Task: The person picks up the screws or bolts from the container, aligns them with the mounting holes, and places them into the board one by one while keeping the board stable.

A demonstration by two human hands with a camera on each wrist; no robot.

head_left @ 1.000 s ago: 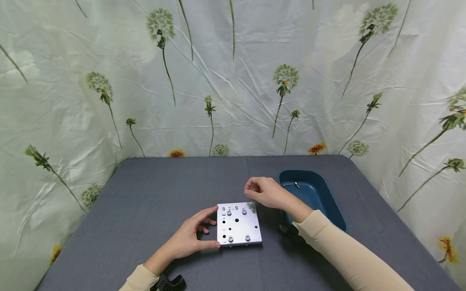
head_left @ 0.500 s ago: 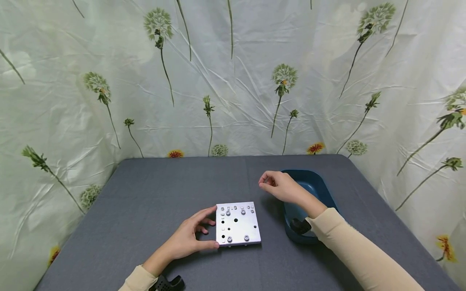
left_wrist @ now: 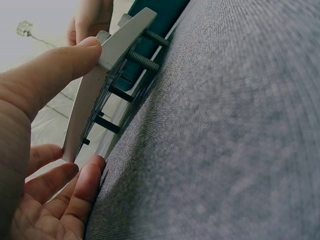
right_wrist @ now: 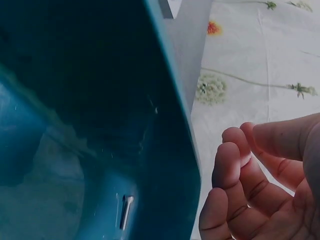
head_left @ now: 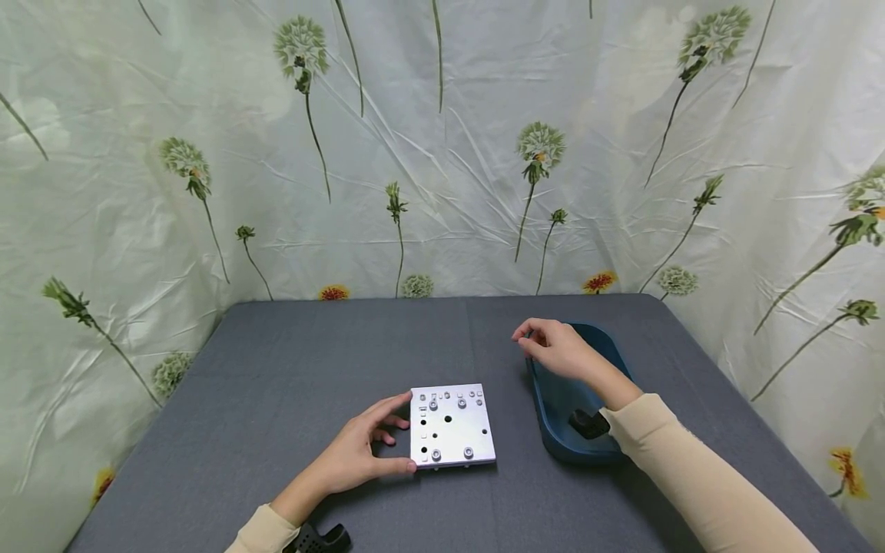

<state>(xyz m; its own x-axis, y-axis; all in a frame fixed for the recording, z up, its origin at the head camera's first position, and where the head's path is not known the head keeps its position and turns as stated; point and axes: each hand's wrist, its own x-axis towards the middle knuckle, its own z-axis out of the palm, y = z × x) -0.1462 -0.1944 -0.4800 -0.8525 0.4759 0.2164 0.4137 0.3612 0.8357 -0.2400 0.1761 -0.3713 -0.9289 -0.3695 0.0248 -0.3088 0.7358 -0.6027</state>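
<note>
A square metal plate (head_left: 451, 425) with holes and several screws in it lies on the grey table (head_left: 290, 369). My left hand (head_left: 396, 432) grips its left edge. In the left wrist view the thumb (left_wrist: 60, 67) lies on top of the plate (left_wrist: 95, 100) and the fingers (left_wrist: 85, 182) sit under its edge, with screw shanks (left_wrist: 142, 61) sticking out below. My right hand (head_left: 525, 342) hovers over the far left rim of a blue tray (head_left: 553, 438). Its fingers (right_wrist: 235, 165) are loosely curled and hold nothing. One small screw (right_wrist: 126, 210) lies in the tray (right_wrist: 100, 100).
A flower-printed curtain (head_left: 442, 153) closes in the table at the back and both sides. Black wrist mounts show at my right wrist (head_left: 588, 422) and left wrist (head_left: 321, 536). Bare grey table stretches left of and behind the plate.
My right hand left the plate's far right corner and moved right and away, ending over the blue tray. The left hand and the plate stayed put.
</note>
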